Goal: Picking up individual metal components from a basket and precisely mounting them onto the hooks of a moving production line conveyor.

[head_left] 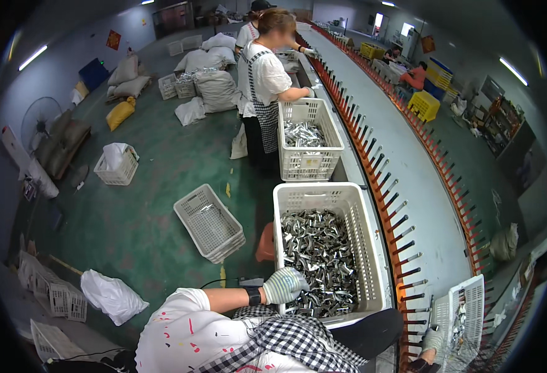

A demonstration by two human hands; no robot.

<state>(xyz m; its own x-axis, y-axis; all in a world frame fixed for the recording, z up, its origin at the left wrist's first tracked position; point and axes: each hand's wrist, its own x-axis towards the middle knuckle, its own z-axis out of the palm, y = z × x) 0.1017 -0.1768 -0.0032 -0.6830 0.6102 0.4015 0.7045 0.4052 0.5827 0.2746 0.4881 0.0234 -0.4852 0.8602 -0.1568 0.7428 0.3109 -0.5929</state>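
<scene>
My left hand (286, 285), in a striped knit glove, is closed at the near left of a white plastic crate (373, 261). Its curled fingers touch the heap of small curved shiny metal parts (320, 248), and whatever they grip is hidden. Far to the right, my right hand (433, 341), also gloved, is closed beside the row of upright dark pegs (408, 271) along the conveyor. A small metal part (434, 327) shows at its fingertips, its exact shape unclear. Next to that hand, a white basket (469, 292) holds a few more metal pieces.
The long grey conveyor (373, 99) runs away ahead, with pegs on both edges. Beyond my crate stands another crate (310, 158) of metal parts, with a co-worker (270, 81) beside it. Stacked crates (210, 224) and a white sack (112, 297) are on the green floor.
</scene>
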